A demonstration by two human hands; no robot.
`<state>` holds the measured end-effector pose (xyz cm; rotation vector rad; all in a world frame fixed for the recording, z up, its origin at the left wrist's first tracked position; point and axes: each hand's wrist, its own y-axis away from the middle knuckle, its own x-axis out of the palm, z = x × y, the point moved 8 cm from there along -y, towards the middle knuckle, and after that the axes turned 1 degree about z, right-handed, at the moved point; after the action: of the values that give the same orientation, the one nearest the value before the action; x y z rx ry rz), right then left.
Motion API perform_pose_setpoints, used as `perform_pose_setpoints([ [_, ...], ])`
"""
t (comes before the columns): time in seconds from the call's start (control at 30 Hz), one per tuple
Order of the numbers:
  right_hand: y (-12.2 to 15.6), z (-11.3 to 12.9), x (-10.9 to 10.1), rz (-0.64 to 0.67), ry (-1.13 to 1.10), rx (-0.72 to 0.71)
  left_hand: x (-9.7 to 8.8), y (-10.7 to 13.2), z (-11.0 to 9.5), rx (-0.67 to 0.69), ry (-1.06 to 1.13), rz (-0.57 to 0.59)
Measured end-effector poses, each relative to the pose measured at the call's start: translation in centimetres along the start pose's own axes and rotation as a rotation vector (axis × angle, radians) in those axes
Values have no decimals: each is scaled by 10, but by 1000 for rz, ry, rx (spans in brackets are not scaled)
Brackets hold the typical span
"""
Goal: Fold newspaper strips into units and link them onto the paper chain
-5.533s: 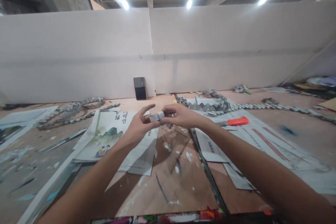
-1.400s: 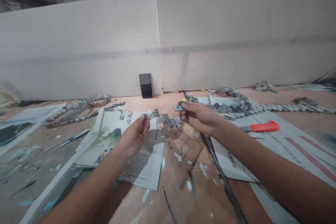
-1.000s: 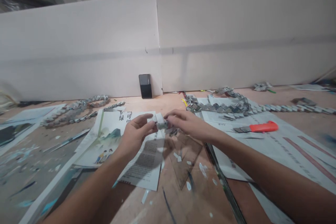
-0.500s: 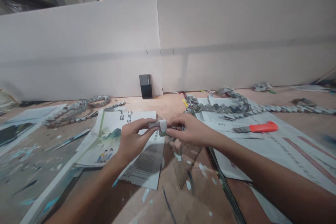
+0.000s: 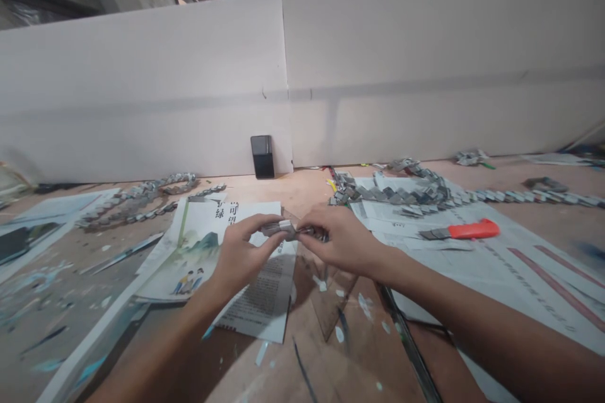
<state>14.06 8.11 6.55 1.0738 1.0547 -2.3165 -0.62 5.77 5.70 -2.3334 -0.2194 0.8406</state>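
My left hand [image 5: 243, 249] and my right hand [image 5: 343, 236] meet over the middle of the table. Between their fingertips is a small folded paper chain [image 5: 286, 227], grey and white like newsprint. The left thumb and fingers pinch its left end. The right thumb and fingers close on its right part, which the hand partly hides. Below the hands lies a newspaper sheet [image 5: 259, 308] with a printed landscape, and beside it a clear triangle ruler [image 5: 328, 315].
Long folded paper chains lie at the left [image 5: 137, 198] and right [image 5: 401, 192]. A red-handled utility knife [image 5: 472, 230] rests on newspaper [image 5: 501, 277]. A phone [image 5: 263, 157] leans against the white board [image 5: 189, 88]. A scissors-like blade [image 5: 123, 253] lies at left.
The white strip that stood up between the fingers is now flattened against the folded paper piece. Both hands stay close together in nearly the same place.
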Motion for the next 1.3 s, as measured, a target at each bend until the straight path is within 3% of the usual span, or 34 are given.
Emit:
perform_pose_setpoints([
  [0.13, 1, 1, 6, 60, 63, 15, 7, -1, 15, -171, 182, 59],
  [0.3, 2, 1, 7, 98, 96, 35, 9, -2, 17, -219, 284, 80],
  [0.43, -1, -6, 4, 111, -56, 109, 6, -2, 32, -354, 312, 25],
  [0.57, -6, -32, -6, 103, -321, 267, 9, -2, 55, -482, 534, 14],
  [0.77, -3, -104, -26, 7, -493, 533, 4, -9, 75, -542, 925, -93],
  [0.9, -1, -117, -20, 128, -281, 450, 1, -10, 77, -588, 1057, -196],
  [1.07, 6, -93, 7, 313, -93, 249, 3, -7, 78, -699, 1220, -280],
  [1.2, 4, -106, 1, 255, 48, 293, -24, -11, 84, -711, 1393, -430],
  [1.3, 9, -151, -36, 112, 212, 505, -62, -18, 85, -569, 1485, -522],
])
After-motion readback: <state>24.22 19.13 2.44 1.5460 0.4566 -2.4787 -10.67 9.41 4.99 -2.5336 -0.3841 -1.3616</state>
